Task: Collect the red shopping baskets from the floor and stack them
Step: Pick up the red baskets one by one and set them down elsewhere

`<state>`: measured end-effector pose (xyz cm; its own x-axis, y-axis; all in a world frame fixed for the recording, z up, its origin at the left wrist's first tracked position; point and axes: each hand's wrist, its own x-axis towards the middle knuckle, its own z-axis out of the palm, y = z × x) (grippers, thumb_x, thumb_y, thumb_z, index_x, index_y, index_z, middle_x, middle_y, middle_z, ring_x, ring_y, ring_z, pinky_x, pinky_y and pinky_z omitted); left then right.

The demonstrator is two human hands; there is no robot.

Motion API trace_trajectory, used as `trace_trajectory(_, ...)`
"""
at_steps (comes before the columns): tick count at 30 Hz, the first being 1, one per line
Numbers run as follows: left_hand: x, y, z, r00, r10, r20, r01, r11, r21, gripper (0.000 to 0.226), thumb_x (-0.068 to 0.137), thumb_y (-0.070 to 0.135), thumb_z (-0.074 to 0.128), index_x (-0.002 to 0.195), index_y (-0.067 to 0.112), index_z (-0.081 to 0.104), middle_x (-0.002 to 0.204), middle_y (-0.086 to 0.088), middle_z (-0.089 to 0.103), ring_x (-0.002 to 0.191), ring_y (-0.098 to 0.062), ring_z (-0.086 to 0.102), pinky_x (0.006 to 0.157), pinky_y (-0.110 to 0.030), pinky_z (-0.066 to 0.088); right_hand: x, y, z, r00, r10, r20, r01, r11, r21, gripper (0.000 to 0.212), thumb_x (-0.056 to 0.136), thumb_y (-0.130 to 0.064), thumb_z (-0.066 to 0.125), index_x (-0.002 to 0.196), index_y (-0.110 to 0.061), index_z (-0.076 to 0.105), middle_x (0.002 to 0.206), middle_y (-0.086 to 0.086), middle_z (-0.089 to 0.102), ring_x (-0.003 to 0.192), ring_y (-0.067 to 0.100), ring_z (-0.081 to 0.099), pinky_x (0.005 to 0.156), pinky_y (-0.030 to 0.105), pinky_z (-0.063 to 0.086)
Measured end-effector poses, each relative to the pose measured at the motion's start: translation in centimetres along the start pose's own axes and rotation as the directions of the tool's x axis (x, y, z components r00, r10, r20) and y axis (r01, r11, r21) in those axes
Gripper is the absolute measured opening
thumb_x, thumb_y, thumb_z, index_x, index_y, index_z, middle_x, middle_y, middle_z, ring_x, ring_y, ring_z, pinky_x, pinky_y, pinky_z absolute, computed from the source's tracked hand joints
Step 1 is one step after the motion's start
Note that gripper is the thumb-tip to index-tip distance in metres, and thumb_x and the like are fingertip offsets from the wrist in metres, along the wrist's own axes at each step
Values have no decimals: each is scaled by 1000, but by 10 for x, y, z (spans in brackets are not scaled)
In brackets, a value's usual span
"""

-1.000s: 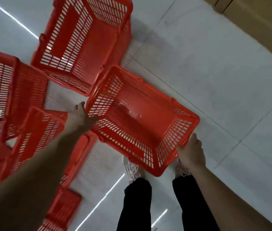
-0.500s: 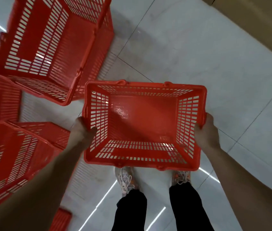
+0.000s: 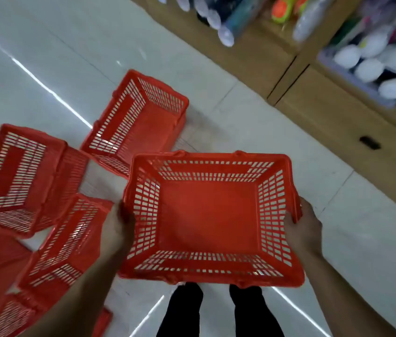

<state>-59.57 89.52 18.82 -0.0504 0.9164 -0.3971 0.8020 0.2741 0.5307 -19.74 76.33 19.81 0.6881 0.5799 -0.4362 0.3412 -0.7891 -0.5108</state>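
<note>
I hold one red shopping basket (image 3: 210,220) level in front of me, above my legs, its open top facing me. My left hand (image 3: 119,227) grips its left short rim and my right hand (image 3: 304,227) grips its right short rim. Several more red baskets lie on the floor to the left: one (image 3: 138,122) behind the held basket, one (image 3: 22,178) at far left, one (image 3: 68,242) beside my left forearm, and parts of others at the lower left edge.
White tiled floor (image 3: 240,113) stretches ahead and to the right. A wooden shelf unit (image 3: 338,113) with blurred goods runs along the upper right. My legs in dark trousers (image 3: 216,312) stand below the held basket.
The basket has come up from a tilt on the floor to level in both hands. The view has lifted, bringing the shelf unit into sight; the floor baskets now look farther away.
</note>
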Motion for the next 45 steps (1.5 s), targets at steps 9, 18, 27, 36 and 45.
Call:
trace_trajectory(9,-195,53,-194,963,-95,-252,72,993,-97,41,91,19,64,129,21,52,116,-10,68,102,-29,64,88,-41,47,-112,-143,-168,935,-339,103,331,939,90,33,97,-19,55,129,-25,57,115,-1,67,101,21,64,96,45,50)
trace_trajectory(18,-441,49,-208,649,-483,-588,256,866,-429,41,91,22,67,131,22,56,114,-4,70,97,-22,66,87,-36,47,-195,-220,-201,646,-697,313,677,712,187,41,91,-12,57,131,-21,59,115,3,70,105,26,65,94,40,51)
trace_trajectory(27,-683,12,-155,160,-792,-589,400,597,-695,39,90,20,67,127,12,58,114,-15,70,103,-34,66,87,-38,46,-374,-232,-156,157,-830,534,889,355,290,44,87,-8,59,129,-18,62,113,7,71,103,29,66,89,34,48)
trace_trajectory(36,-927,-19,-60,-213,-890,-403,269,343,-900,36,94,23,63,130,18,57,101,-1,67,78,-15,59,73,-32,47,-587,-112,-124,-238,-735,635,890,96,445,40,86,-8,61,124,-20,64,105,3,72,101,26,65,85,25,40)
trace_trajectory(45,-1128,-66,3,-399,-876,-270,231,189,-954,33,92,24,63,125,18,59,110,-9,71,92,-28,66,80,-38,49,-767,24,-116,-431,-613,662,854,-42,518,41,85,-9,63,126,-13,63,111,11,72,101,32,66,84,28,43)
